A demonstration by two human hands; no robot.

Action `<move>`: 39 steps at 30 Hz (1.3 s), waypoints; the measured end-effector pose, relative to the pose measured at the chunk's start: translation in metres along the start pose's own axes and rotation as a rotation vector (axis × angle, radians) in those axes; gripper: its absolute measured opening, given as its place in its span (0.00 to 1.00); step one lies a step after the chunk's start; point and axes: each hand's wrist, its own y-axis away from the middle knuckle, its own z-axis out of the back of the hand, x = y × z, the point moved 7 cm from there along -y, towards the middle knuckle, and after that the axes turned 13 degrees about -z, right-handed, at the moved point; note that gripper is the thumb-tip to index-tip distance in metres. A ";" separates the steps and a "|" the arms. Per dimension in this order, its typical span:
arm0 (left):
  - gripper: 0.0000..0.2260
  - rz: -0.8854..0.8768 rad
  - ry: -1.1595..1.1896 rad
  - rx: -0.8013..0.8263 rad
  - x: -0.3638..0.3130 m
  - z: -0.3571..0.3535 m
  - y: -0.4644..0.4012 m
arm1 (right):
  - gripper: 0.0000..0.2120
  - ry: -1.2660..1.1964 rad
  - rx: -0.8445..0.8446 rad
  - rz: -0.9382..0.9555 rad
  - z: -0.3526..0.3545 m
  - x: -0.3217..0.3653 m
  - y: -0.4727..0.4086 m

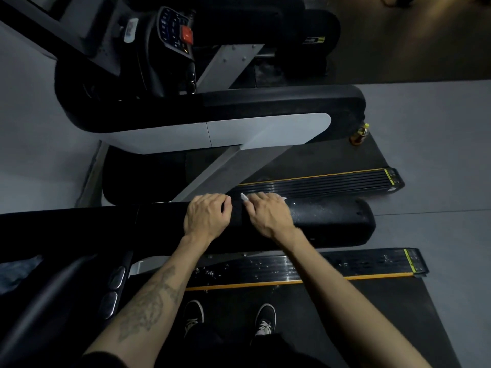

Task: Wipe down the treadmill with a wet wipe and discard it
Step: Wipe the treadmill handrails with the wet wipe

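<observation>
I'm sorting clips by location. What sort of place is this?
Most likely a gym. Two treadmills stand side by side: the near one's padded handrail under both hands, the neighbour's console with a red stop button, and a drink bottle on the floor.
</observation>
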 end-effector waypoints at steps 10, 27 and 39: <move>0.26 -0.022 0.085 0.108 -0.004 -0.015 -0.007 | 0.24 -0.047 -0.146 -0.016 0.004 -0.023 0.025; 0.21 -0.162 -0.002 0.012 -0.050 -0.022 -0.011 | 0.30 -0.072 -0.191 -0.088 -0.001 -0.073 0.043; 0.19 -0.133 -0.013 0.001 -0.051 -0.021 -0.010 | 0.33 -0.131 -0.235 -0.196 -0.014 -0.065 0.066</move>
